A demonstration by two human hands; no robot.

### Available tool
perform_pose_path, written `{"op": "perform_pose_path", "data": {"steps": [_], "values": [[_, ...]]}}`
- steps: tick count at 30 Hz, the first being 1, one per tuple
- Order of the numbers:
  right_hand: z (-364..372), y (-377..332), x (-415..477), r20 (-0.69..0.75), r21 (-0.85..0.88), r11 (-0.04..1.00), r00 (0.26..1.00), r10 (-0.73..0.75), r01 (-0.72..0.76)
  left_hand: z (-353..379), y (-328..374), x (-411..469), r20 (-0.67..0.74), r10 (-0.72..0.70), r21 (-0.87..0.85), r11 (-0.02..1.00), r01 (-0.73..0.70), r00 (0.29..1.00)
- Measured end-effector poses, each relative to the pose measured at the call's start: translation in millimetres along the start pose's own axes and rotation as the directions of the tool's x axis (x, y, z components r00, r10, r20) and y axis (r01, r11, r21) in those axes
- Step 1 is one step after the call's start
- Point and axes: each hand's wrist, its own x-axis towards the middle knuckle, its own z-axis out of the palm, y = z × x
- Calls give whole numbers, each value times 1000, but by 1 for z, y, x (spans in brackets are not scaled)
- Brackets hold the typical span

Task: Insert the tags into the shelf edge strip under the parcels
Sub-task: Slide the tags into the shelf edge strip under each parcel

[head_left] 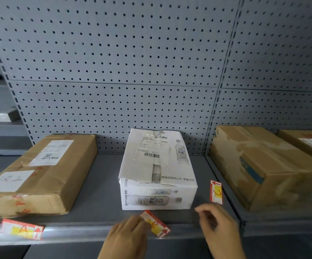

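Observation:
My left hand pinches a red, yellow and white tag by its upper left corner, tilted, over the shelf edge strip just below the white parcel. My right hand hovers to the right of that tag, fingers loosely curled, holding nothing. A second tag sits in the strip under the brown parcel at the left. A third tag lies loose on the shelf, right of the white parcel.
A large brown carton stands on the neighbouring shelf at the right, with another carton behind it. Grey pegboard forms the back wall. More shelving shows at the far left.

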Motion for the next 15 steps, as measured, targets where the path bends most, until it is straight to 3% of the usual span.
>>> {"op": "perform_pose_path", "data": {"steps": [2, 3, 6, 9, 12, 15], "values": [[-14, 12, 12, -74, 18, 987, 985, 158, -157, 2, -2, 3, 32, 5, -12, 1000, -5, 999], [-21, 20, 21, -66, -43, 990, 989, 133, -136, 2, -3, 4, 43, 7, -11, 1000, -7, 999], [-42, 33, 55, 130, -310, 946, 990, -59, 97, 2, 0, 11, 58, 20, -38, 999, -18, 998], [-59, 40, 86, 452, -504, 792, 887, -99, 345, -1, 7, 16, 60, 39, -38, 999, -36, 997], [-58, 38, 105, 638, -543, 674, 768, -57, 501, -1, 10, 17, 54, 89, -53, 995, -87, 995], [-50, 42, 114, 707, -552, 616, 707, -13, 562, 1, 10, 17, 55, 128, -24, 992, -126, 990]]}}
